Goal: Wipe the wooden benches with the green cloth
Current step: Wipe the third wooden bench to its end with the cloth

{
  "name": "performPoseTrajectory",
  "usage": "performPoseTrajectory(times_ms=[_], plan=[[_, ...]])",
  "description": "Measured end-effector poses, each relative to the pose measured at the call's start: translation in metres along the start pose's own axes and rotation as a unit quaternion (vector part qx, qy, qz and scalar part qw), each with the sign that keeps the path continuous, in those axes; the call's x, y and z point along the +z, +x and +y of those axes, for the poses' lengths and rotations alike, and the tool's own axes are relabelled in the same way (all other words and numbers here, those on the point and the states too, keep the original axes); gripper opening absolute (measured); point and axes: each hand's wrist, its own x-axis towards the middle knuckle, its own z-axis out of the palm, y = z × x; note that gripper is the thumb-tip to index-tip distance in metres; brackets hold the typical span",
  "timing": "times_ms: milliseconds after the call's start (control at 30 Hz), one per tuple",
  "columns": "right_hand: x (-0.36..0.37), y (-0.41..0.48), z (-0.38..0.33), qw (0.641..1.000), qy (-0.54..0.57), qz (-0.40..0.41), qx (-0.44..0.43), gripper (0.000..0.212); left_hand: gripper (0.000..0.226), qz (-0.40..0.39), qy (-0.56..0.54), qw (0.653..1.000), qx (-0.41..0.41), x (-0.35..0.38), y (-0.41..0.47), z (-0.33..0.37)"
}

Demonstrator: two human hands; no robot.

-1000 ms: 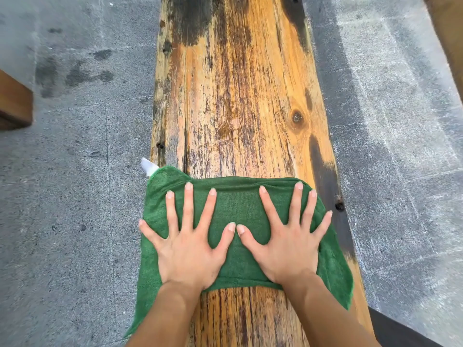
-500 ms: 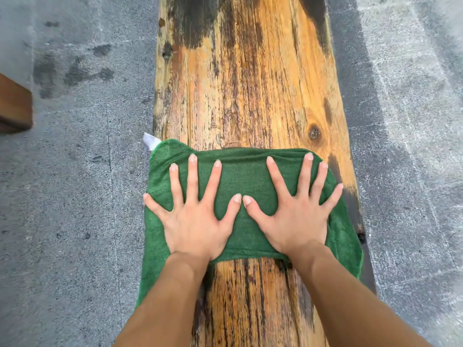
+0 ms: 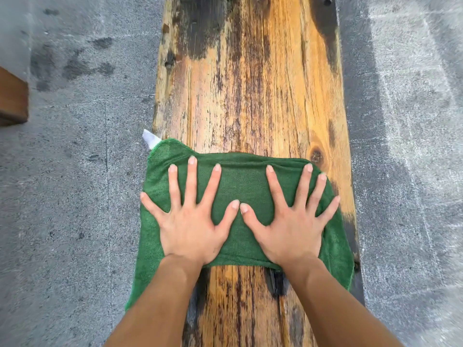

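Observation:
A green cloth (image 3: 244, 186) lies spread across a worn wooden bench (image 3: 250, 91) that runs away from me down the middle of the view. My left hand (image 3: 190, 221) presses flat on the cloth's left half, fingers spread. Beside it, my right hand (image 3: 290, 224) presses flat on the right half, its thumb tip nearly touching the left thumb. Both ends of the cloth drape over the bench's side edges. A white tag (image 3: 150, 139) sticks out at the cloth's far left corner. The plank is orange-brown with dark stained streaks and patches.
Grey rough concrete ground (image 3: 70, 196) lies on both sides of the bench. The corner of another wooden bench (image 3: 12, 98) shows at the left edge. A dark strip of shadow (image 3: 358, 121) runs along the bench's right side.
Both hands have slid the cloth forward along the bench, away from me, past the knot in the wood. More plank now shows between the cloth and my body.

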Motion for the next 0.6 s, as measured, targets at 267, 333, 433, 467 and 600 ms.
performPoseTrajectory(times_ms=[267,333,433,467,600], plan=[[-0.004,0.017,-0.002,1.0,-0.004,-0.007,0.001,0.09,0.075,-0.012,0.003,1.0,-0.001,-0.005,0.014,0.003],[-0.004,0.022,-0.002,1.0,-0.004,-0.006,0.0,0.09,0.075,-0.014,0.005,1.0,-0.003,-0.007,0.016,0.004],[-0.004,0.026,-0.002,1.0,-0.005,-0.005,-0.002,0.09,0.075,-0.02,0.009,1.0,-0.003,-0.009,0.021,0.004],[-0.005,0.03,-0.002,1.0,-0.003,-0.005,-0.003,0.09,0.075,-0.02,0.008,1.0,-0.004,-0.01,0.024,0.005],[-0.007,0.043,-0.004,1.0,0.0,-0.007,-0.006,0.089,0.075,-0.021,0.01,1.0,-0.008,-0.012,0.035,0.006]])
